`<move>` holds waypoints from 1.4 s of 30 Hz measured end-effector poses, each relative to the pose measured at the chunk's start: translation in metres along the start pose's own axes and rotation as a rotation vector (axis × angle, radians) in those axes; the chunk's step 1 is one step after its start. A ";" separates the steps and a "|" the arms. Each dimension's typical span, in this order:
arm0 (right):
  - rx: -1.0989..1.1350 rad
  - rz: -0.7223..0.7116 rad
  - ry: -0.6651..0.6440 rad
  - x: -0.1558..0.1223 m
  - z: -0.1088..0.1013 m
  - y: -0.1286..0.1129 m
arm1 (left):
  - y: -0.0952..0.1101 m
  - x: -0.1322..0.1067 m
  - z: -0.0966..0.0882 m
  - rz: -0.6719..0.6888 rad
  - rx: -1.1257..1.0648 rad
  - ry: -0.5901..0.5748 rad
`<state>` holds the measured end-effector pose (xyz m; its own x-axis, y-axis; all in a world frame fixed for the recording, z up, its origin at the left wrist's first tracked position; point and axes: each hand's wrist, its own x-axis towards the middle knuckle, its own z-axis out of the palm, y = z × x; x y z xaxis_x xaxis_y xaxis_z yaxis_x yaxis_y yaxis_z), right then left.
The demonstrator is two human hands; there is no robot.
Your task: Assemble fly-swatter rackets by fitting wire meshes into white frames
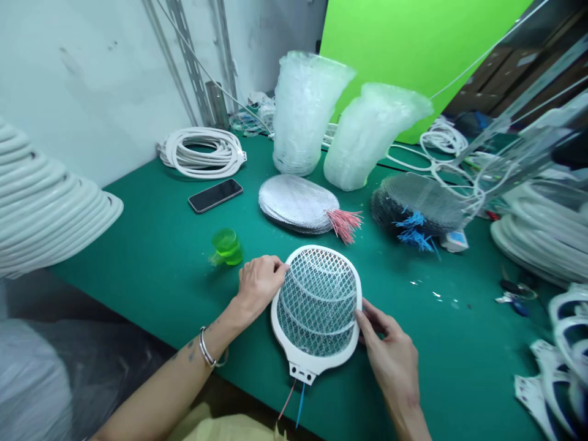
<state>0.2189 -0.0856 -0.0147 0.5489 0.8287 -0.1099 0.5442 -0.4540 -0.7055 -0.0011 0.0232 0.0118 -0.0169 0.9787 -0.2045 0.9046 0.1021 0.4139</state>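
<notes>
In front of me lies a white oval mosquito swatter head (316,309), a plastic frame around metal mesh with curved ribs across it. One red wire (287,401) and one blue wire (301,405) come out of its bottom end. My left hand (261,282) pinches the upper left rim, fingers closed. On the right rim, my right hand (388,346) grips the frame between thumb and fingers. Just beyond is a stack of mesh sheets with red wires (298,202); to its right sits a darker mesh stack with blue wires (418,205).
A green cup (227,246) and a phone (215,196) are on the green table (160,245). Two tall translucent stacks (303,116) stand behind. White frames are piled at the far left (41,208), back left (202,153) and right (546,226). Keys (517,297) lie at right.
</notes>
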 end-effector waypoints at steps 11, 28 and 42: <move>-0.303 -0.069 -0.048 -0.002 -0.002 -0.012 | 0.003 -0.005 0.003 0.001 0.153 0.011; -0.472 0.003 0.007 -0.005 -0.004 -0.021 | 0.000 -0.012 0.009 0.056 0.226 0.078; -0.333 -0.212 0.009 0.008 0.003 0.002 | -0.007 -0.012 0.022 0.200 0.139 0.179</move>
<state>0.2226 -0.0785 -0.0189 0.4072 0.9131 0.0210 0.8212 -0.3559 -0.4462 0.0020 0.0066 -0.0083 0.1035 0.9941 0.0337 0.9471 -0.1089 0.3020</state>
